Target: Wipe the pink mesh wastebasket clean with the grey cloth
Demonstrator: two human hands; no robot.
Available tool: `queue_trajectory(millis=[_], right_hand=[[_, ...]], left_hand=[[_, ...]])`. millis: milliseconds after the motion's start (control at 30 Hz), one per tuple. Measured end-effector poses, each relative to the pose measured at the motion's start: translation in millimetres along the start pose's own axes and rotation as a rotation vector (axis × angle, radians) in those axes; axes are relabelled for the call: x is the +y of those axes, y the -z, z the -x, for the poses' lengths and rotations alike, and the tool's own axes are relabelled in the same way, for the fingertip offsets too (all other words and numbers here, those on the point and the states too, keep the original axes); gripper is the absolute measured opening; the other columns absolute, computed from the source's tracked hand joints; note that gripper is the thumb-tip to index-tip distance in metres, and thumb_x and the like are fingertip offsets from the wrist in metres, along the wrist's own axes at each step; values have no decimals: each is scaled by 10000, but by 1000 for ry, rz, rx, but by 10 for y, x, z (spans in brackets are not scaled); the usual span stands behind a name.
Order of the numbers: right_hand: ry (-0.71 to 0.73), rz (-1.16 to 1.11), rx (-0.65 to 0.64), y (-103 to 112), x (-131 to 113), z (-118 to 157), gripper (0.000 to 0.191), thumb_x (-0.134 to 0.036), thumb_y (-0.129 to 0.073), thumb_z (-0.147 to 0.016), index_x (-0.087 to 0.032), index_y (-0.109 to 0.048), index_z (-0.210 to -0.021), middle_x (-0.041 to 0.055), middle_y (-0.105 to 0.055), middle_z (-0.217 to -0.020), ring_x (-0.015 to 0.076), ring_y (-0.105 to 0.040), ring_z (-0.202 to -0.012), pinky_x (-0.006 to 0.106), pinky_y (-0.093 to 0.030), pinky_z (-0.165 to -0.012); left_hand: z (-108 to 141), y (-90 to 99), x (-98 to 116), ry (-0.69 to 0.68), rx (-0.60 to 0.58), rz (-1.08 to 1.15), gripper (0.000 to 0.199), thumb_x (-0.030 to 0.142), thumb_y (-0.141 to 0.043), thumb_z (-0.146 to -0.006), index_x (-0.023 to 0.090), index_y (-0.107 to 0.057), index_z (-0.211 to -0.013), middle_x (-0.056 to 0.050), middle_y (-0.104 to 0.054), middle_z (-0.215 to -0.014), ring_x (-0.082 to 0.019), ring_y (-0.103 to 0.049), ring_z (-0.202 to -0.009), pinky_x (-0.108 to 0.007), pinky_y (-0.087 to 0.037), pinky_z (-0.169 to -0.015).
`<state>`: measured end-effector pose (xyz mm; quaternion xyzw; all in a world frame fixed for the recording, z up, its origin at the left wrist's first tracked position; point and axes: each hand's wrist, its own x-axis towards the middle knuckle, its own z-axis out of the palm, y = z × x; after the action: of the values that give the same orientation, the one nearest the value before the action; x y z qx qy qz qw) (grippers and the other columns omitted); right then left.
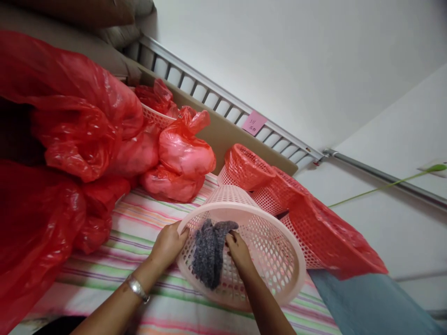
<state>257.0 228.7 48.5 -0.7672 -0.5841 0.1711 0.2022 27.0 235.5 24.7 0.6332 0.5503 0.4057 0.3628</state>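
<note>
a pale wall fills the space beyond the pale pink basket, and a striped sheet spreads underneath it. to the left of the basket sits a big heap of shiny red plastic bags, several of them bulging. behind it and to its right, a row of other baskets leans over, with red plastic draped over their rims. a slatted rail runs along the wall beyond the basket, and a metal pole carries on from its end, far to the right. a blue cloth hangs to the right of the basket. the basket itself lies tipped, its mouth facing the person. inside, toward its left wall, is a crumpled dark grey cloth. the left hand is clamped on the left part of the basket's rim. the right hand is inside the basket, fingers bent against the grey cloth's right edge; whether they pinch it, i cannot tell. a pink note is on the rail, above the basket. a silvery bracelet circles the left wrist, just outside the basket.
</note>
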Motion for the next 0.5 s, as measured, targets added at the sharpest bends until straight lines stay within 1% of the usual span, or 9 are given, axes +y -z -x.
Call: queue_trajectory(millis=[100, 167, 200, 233, 267, 333, 400, 467, 500], right_hand=[[-96, -264, -103, -78, -39, 133, 650, -536, -129, -886, -141, -585, -1129, 111, -673, -991, 195, -639, -862, 288, -487, -703], [-159, -384, -135, -149, -62, 180, 746, -600, -54, -867, -148, -600, -1099, 109, -684, -927, 192, -648, -816, 276, -485, -665], [-177, -410, -123, -190, -61, 179, 739, -624, -82, -857, -154, -611, -1074, 103, -687, -896, 193, -649, -795, 273, -482, -652], [-181, -424, -98, -231, -52, 161, 688, -643, -174, -842, -162, -628, -1031, 90, -689, -869, 194, -646, -785, 270, -479, -648], [-179, -427, -68, -270, -35, 127, 607, -646, -307, -808, -168, -647, -961, 75, -690, -839, 199, -641, -780, 270, -476, -649], [-177, -416, -10, -313, 6, 36, 436, -586, -540, -692, -169, -654, -753, 51, -678, -735, 216, -625, -753, 278, -469, -642], [-190, -402, 41, -277, 24, -40, 366, -542, -594, -645, -179, -595, -597, 37, -643, -626, 222, -606, -694, 289, -460, -607], [-212, -453, 75, -155, -5, -52, 381, -555, -557, -677, -185, -574, -589, 29, -633, -609, 212, -596, -655, 290, -455, -571], [-214, -530, 88, -72, -35, -27, 381, -557, -557, -687, -183, -587, -625, 27, -646, -642, 205, -600, -663, 287, -460, -570]], left_hand=[[4, 7, 10, -14, 9, -16, 249, 255, -449, -835, 149, -664, -771, -76, -703, -736, -179, -629, -685, -231, -410, -631], [10, 10, 13, -20, 10, -16, 250, 246, -442, -837, 147, -667, -791, -76, -702, -739, -177, -626, -683, -230, -409, -629], [12, 10, 13, -26, 8, -15, 252, 244, -439, -838, 146, -668, -796, -76, -701, -738, -177, -625, -679, -230, -408, -624], [14, 8, 12, -32, 7, -13, 255, 245, -437, -839, 145, -668, -796, -76, -701, -736, -178, -625, -676, -231, -407, -618], [14, 5, 10, -38, 4, -12, 259, 249, -437, -840, 145, -668, -792, -76, -700, -731, -179, -625, -670, -231, -405, -611], [10, -2, 0, -37, 4, -13, 262, 263, -440, -842, 147, -668, -784, -76, -700, -725, -181, -627, -663, -232, -402, -597], [4, -10, -15, -23, 8, -9, 256, 269, -448, -839, 150, -668, -784, -78, -705, -733, -184, -632, -672, -233, -406, -600], [-2, -14, -31, -13, 10, -5, 247, 272, -455, -835, 155, -669, -793, -78, -710, -748, -186, -638, -687, -235, -410, -610], [-3, -15, -37, -11, 10, -8, 244, 273, -458, -834, 158, -670, -794, -78, -710, -750, -188, -639, -689, -236, -411, -610]])
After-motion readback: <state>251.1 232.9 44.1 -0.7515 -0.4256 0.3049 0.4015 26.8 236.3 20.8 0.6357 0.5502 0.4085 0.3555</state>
